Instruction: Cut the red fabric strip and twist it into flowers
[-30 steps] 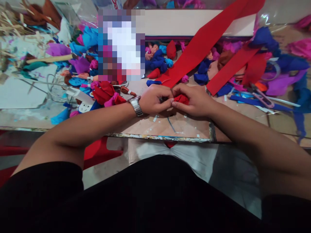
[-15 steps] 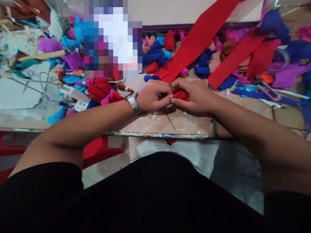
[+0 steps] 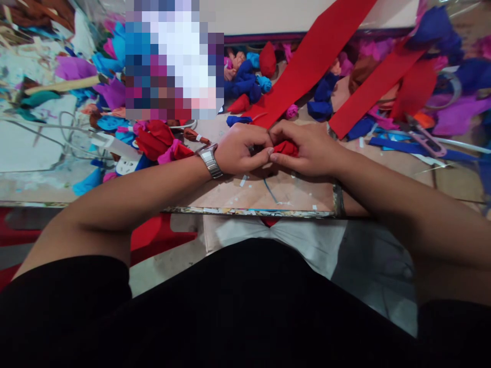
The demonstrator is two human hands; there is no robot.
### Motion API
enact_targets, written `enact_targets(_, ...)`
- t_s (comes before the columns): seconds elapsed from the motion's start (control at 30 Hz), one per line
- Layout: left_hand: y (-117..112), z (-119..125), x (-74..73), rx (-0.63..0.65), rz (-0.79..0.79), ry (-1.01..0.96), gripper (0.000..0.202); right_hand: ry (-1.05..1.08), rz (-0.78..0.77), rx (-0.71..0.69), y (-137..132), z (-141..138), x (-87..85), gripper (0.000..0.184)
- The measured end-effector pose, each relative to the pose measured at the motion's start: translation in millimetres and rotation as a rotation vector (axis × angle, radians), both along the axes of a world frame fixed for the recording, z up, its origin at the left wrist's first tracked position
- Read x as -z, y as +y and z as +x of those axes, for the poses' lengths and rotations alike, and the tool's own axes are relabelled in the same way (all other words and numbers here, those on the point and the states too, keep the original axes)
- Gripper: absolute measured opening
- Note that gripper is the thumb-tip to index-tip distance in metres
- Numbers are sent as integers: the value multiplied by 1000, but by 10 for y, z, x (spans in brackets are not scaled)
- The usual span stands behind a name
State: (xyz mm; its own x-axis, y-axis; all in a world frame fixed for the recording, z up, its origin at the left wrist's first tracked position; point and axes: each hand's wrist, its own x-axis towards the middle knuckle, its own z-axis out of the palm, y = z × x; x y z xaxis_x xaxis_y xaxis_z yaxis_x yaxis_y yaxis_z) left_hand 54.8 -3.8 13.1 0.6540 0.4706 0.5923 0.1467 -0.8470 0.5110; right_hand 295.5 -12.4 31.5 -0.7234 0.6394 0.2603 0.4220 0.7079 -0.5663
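A small crumpled piece of red crepe paper (image 3: 287,148) is held just above the near part of the table. My right hand (image 3: 312,151) curls around it, thumb below and forefinger above. My left hand (image 3: 241,148), with a metal watch (image 3: 211,161) on its wrist, pinches at the paper's left end, and the fingertips of both hands meet there. The pinched end itself is hidden by the fingers. Behind my hands, a long red crepe paper strip (image 3: 307,59) slants away from me, its near end close to my left knuckles.
Rolled blue, pink and red paper flowers, among them a blue one (image 3: 320,102), crowd the back. To the right lie pink-handled scissors (image 3: 429,140), a tape roll (image 3: 452,89) and another red strip (image 3: 378,89). A power strip (image 3: 128,164) with cables sits left. The table edge (image 3: 249,211) runs before me.
My hands keep nearly the same hold on the red crepe paper. The view has shifted very slightly; nothing else has visibly moved.
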Motion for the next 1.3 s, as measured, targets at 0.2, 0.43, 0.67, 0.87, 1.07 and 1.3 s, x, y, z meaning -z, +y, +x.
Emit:
enact_targets(0.2,9,-4,5,12,28,-13,30,6,-5,-4,4,4,12,54)
enact_targets(0.43,2,-9,-6,9,6,1,30,11,-22,2,7,-2,17,50)
enact_targets(0.67,-5,-15,-8,-10,-42,39,34,18,-19,-2,0,-3,5,52)
enact_targets(0.87,4,-19,-25,-2,-35,58,32,12,-21,0,2,2,16,52)
enact_targets(1.07,7,-24,-22,-3,-50,70,34,19,-27,-3,2,0,14,51)
enact_targets(1.3,-1,-2,0,-3,-1,8,34,1,-23,-3,6,2,11,52)
